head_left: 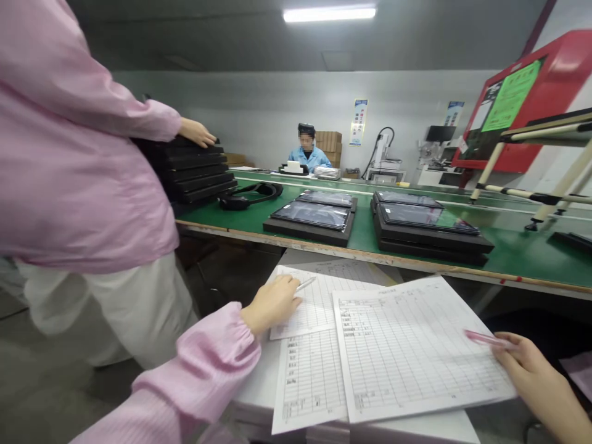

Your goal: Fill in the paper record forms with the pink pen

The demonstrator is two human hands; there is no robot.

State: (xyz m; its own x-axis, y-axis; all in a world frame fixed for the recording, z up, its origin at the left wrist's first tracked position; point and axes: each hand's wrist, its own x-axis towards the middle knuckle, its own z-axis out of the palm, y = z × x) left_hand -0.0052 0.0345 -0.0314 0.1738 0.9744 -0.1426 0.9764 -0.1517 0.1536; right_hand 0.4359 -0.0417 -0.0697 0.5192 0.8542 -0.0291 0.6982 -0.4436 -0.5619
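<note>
Several printed table sheets lie on a small white surface in front of me. My left hand (272, 303), in a pink sleeve, rests on the rear sheet (319, 302) and grips a silvery pen (306, 283) whose tip points right. My right hand (536, 376) is at the right edge of the top sheet (411, 351) and holds a pink pen (485, 338) lying across the paper's corner.
A green conveyor bench (365, 231) runs behind the sheets, carrying black trays with screens (314, 219) (430, 225) and a black strap (250, 194). A co-worker in pink (78, 166) stands at left with a hand on a stack of black trays (194, 169). A person in blue (308, 154) sits far back. A pipe rack (555, 166) stands at right.
</note>
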